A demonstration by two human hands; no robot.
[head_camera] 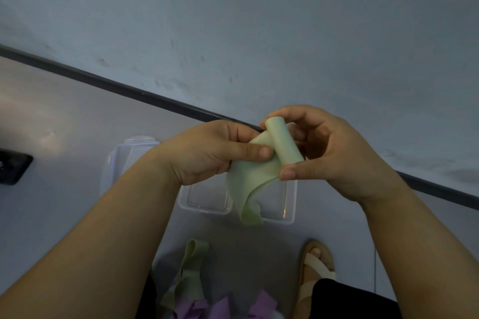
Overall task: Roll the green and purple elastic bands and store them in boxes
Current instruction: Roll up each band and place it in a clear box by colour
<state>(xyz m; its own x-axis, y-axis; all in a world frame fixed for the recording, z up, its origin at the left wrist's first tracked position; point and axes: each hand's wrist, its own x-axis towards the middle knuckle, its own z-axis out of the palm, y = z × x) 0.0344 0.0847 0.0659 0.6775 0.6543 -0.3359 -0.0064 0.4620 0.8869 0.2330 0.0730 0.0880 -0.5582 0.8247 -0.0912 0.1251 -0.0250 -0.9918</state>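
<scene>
Held up in the middle, a green elastic band is partly rolled; the right hand pinches the roll between thumb and curled fingers; the left hand grips the flat tail, which hangs down; on the floor beneath lie a clear plastic box, a second box to its right and a lid to the left; nearer, a loose green band and purple bands

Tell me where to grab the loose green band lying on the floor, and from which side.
Probably best to take the green band by its raised loop at the far end, coming from above with a grip across its flat sides. That fold stands off the floor, while the near end lies low by the purple bands.
</scene>
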